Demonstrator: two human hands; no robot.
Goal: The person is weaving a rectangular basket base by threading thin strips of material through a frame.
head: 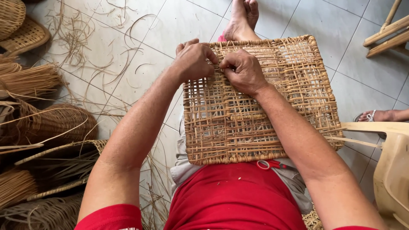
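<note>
A flat rectangular woven rattan panel (272, 123) with an open lattice rests on my lap and slopes away toward my bare foot (242, 19). My left hand (194, 59) grips the panel's far left corner, fingers curled over the edge. My right hand (243, 70) is closed beside it, pinching a thin rattan strand in the weave near the top edge. The two hands almost touch. Red-handled scissors (270, 164) lie on my lap against the panel's near edge.
Woven baskets (51, 121) and bundles of rattan strips (25, 79) are piled at the left, with loose strands (98, 38) scattered on the grey tiled floor. A pale plastic chair (390, 170) stands at right, another person's sandalled foot (379, 115) behind it. Wooden furniture legs (385, 36) at top right.
</note>
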